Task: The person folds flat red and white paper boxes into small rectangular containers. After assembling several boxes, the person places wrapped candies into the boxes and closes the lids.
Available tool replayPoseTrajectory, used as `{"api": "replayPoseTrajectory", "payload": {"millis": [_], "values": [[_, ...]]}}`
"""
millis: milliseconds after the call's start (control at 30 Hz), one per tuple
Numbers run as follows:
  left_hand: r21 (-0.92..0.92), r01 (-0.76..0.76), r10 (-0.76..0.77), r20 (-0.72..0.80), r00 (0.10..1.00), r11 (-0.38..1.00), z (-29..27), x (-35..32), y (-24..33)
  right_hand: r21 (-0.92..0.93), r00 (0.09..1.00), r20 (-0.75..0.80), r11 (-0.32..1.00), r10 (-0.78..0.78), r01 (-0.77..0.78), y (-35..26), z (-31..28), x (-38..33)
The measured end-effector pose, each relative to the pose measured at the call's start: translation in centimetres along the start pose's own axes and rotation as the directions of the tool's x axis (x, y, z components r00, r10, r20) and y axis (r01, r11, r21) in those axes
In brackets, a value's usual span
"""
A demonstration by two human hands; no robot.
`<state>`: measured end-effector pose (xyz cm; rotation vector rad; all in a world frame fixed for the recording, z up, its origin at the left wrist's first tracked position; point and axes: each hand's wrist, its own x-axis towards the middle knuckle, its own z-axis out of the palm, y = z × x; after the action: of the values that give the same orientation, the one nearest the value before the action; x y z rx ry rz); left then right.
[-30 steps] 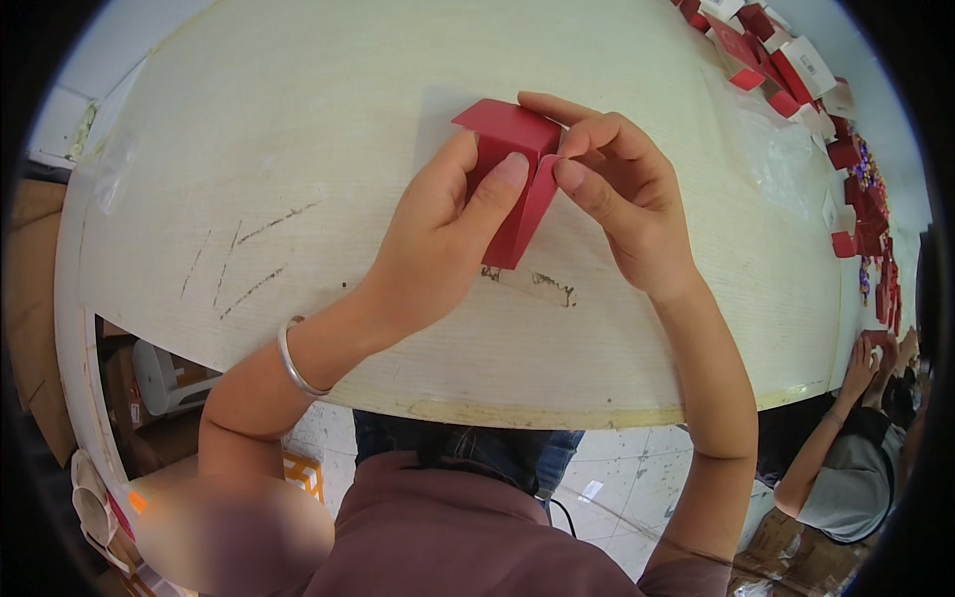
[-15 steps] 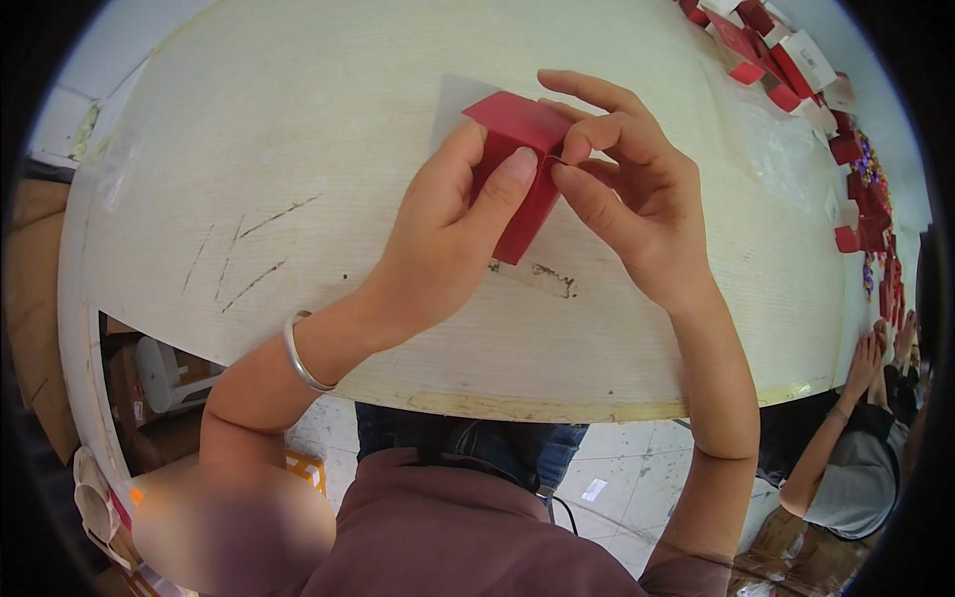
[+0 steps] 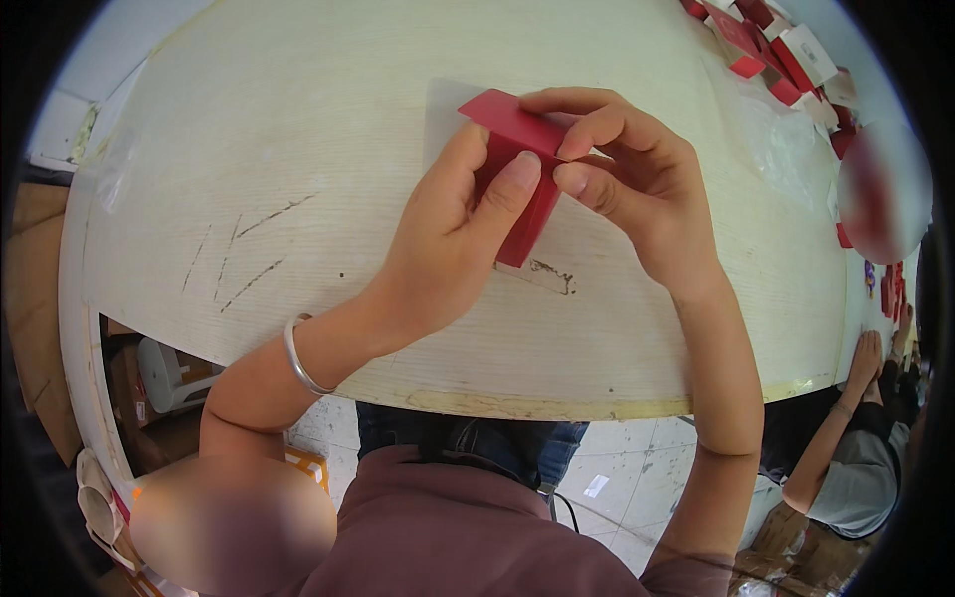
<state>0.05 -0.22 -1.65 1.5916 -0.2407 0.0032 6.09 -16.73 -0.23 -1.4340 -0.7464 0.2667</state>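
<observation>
A small red cardboard box (image 3: 517, 124) is held up over the pale table, its top flap standing out toward the far left. My left hand (image 3: 453, 224) wraps round its left side, with the thumb pressed on the near face. At the box's upper right edge, my right hand (image 3: 637, 169) pinches the card between thumb and index finger, and its other fingers reach over the top flap. The box's far side and the left fingers behind it are hidden.
White wood-grain table (image 3: 328, 129) with dark scuff marks fills the middle. Several red and white boxes (image 3: 741, 45) lie in a pile at the far right, near clear plastic film (image 3: 781, 149). Another person's arm (image 3: 831, 438) reaches in at the right edge. Beneath the table's left side stands a grey-white object (image 3: 169, 373).
My right fingers have come down onto the top flap, where before they were raised, and still pinch the box's edge. The box has tilted slightly; my left hand has hardly moved.
</observation>
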Motion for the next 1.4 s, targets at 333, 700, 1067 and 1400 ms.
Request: {"api": "replayPoseTrajectory", "payload": {"millis": [333, 700, 1067, 1400], "values": [[-0.073, 0.086, -0.086, -0.005, 0.996, 0.994, -0.2, 0.2, 0.8, 0.252, 0.994, 0.08, 0.963, 0.081, -0.098, 2.3, -0.1, 0.5], [0.021, 0.048, -0.048, 0.006, 0.999, 0.999, -0.8, 0.8, 1.2, 0.292, 0.962, 0.112, 0.917, 0.25, -0.272, 1.1, 1.2, 0.3], [-0.008, 0.15, -0.15, 0.059, 0.987, 0.989, -2.2, 0.7, 1.8, 0.163, 0.958, -0.137, 0.96, 0.251, -0.228, 0.8, 0.9, 0.3], [0.014, -0.149, 0.14, 0.262, 0.955, 0.989, -1.4, 0.1, 1.0, 0.411, 0.896, -0.084, 0.834, 0.436, -0.368, -0.9, 1.1, -1.8]]}}
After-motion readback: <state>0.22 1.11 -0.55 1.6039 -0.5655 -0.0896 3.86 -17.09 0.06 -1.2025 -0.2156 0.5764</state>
